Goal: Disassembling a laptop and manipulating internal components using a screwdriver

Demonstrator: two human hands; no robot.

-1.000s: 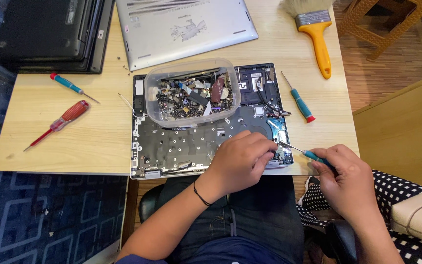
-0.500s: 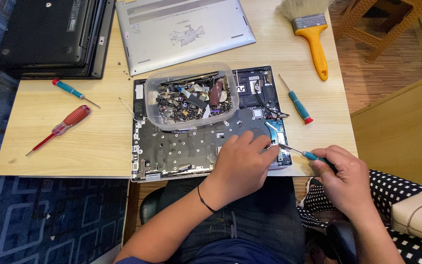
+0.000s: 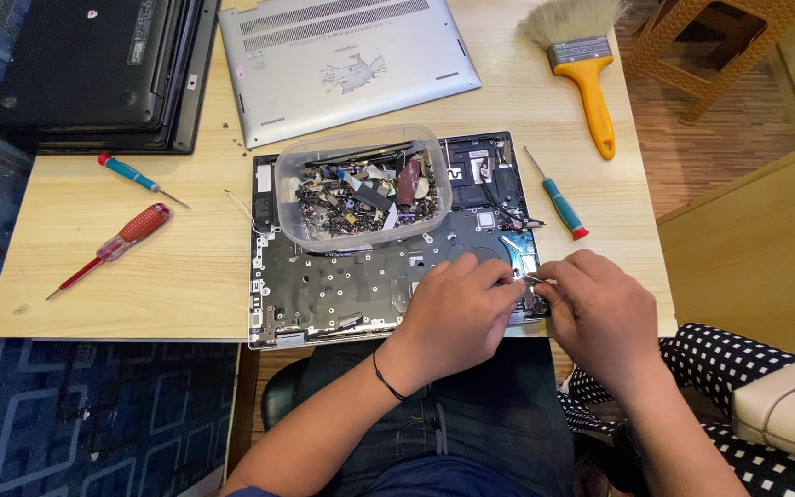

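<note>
An opened dark laptop chassis point(image 3: 342, 285) lies at the table's front edge. My left hand point(image 3: 457, 308) rests on its lower right part, fingers curled, fingertips touching a thin metal tool tip point(image 3: 532, 279). My right hand point(image 3: 600, 313) is closed around that tool from the right, and its handle is hidden under the fingers. Both hands meet over the chassis's lower right corner. A clear plastic tub point(image 3: 292, 184) full of small parts and screws sits on the chassis's upper half.
A silver laptop bottom cover point(image 3: 342, 64) and a stack of black laptops point(image 3: 94, 69) lie at the back. A teal screwdriver point(image 3: 558, 202) lies right of the chassis, a brush with a yellow handle point(image 3: 591, 87) behind it. Another teal screwdriver point(image 3: 135, 177) and a red one point(image 3: 121, 241) lie left.
My right hand has moved left until it touches my left hand; the teal handle it held is now hidden under its fingers. My left hand has stayed on the chassis.
</note>
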